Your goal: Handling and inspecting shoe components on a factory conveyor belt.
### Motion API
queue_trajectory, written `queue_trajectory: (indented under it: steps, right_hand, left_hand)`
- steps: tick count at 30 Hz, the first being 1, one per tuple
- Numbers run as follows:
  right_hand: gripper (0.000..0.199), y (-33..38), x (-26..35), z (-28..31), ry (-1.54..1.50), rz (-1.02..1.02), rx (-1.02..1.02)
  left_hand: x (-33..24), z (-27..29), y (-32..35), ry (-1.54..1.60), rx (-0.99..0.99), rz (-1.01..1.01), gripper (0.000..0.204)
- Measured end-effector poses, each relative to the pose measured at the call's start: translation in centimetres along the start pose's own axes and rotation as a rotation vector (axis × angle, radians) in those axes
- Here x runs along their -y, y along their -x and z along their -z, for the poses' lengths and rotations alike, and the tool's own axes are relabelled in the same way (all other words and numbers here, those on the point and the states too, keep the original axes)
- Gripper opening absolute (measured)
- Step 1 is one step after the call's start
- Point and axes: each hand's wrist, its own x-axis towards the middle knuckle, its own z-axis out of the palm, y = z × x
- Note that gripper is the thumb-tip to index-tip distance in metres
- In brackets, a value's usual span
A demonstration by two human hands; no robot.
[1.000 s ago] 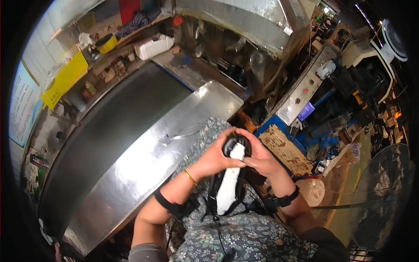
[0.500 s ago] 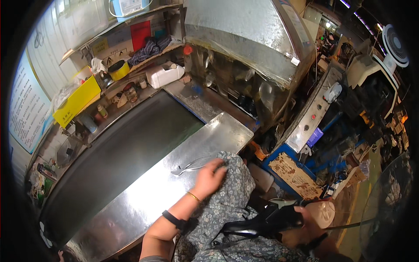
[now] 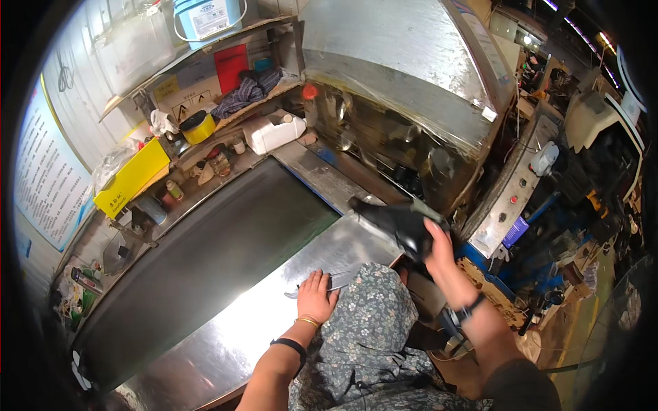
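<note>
My right hand (image 3: 439, 245) is closed around one end of a glossy black shoe (image 3: 392, 222), raised over the far right corner of the metal table (image 3: 205, 342). Its pointed end faces left, and its details are blurred. My left hand (image 3: 317, 296) lies flat on the table with fingers stretched out. Beneath and beside those fingers is a thin silver metal tool (image 3: 340, 279) with a hooked end, partly covered by the hand. A grey floral apron (image 3: 370, 322) drapes over my lap, just right of my left hand.
A dark conveyor belt (image 3: 212, 246) runs beyond the table toward a metal-hooded machine (image 3: 397, 48). Along the wall stand a yellow box (image 3: 133, 178), a white jug (image 3: 275, 133) and small jars. A control panel (image 3: 514, 185) with buttons is at right.
My right hand has carried the black shoe from beside my lap up and forward to the table's far corner. My left hand has shifted off the apron onto the metal tool. The view has shifted slightly.
</note>
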Motion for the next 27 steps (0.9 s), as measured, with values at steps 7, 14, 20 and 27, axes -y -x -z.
queue_trajectory:
  steps: [7,14,20,27]
  right_hand:
    - [0.044,-19.0,-7.1,0.6,1.056,0.681,-0.236]
    - [0.031,-0.7,-14.2,-10.9,1.044,0.071,1.125]
    - [0.035,5.5,-15.8,-8.4,0.725,-0.209,0.844]
    - [0.034,5.3,-17.7,-4.9,0.312,-0.593,0.578]
  left_hand:
    - [-3.9,-1.6,-2.9,0.116,0.007,-0.095,0.057]
    - [0.1,0.6,-1.0,0.087,-0.008,-0.001,0.056]
    - [-1.1,-0.4,-0.1,0.403,-0.025,0.081,0.021]
    - [-6.0,7.5,2.3,0.441,-0.509,0.166,0.052]
